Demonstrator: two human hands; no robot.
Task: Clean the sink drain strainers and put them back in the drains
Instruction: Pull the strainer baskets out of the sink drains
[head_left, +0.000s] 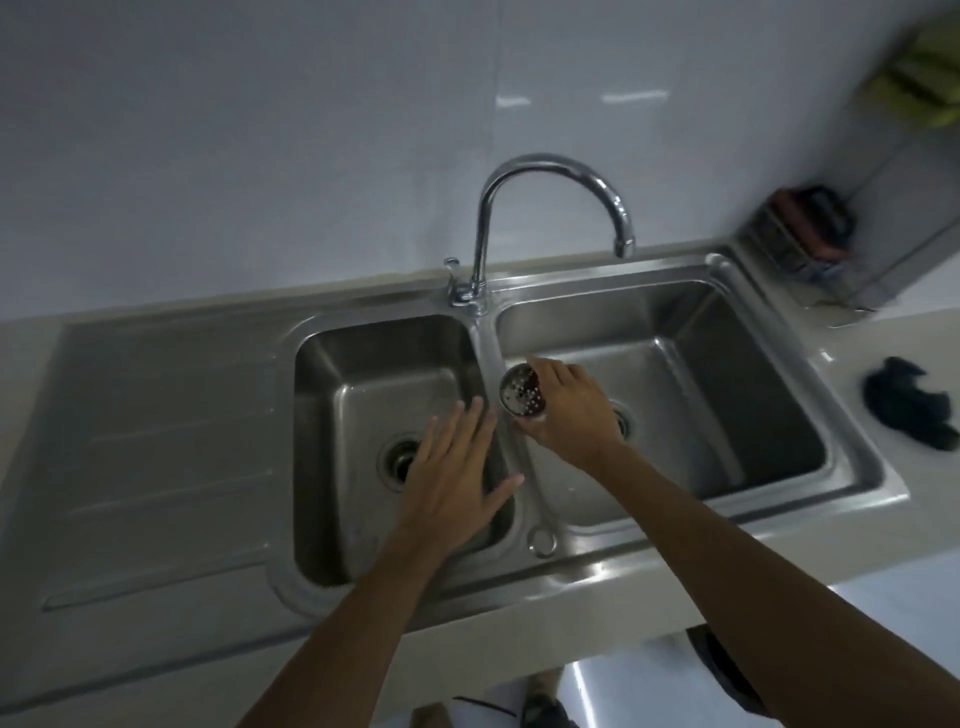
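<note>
My right hand (571, 410) holds a round perforated metal drain strainer (522, 391) over the divider between the two basins, its holed face turned toward me. My left hand (457, 462) hovers flat with fingers spread above the left basin (332, 415), beside the strainer and holding nothing. The left basin's drain (399, 462) is a dark round opening at the hand's fingertip side. Most of the right basin's drain (622, 421) is hidden behind my right wrist. The chrome gooseneck faucet (550, 208) arches over the right basin (727, 395); no water is running.
A ribbed steel drainboard (171, 441) lies left of the basins. A dark crumpled cloth (909, 410) rests on the counter at the right. A wire rack with dark and red sponges (808, 234) stands in the back right corner. A small faucet lever (453, 275) sits behind the divider.
</note>
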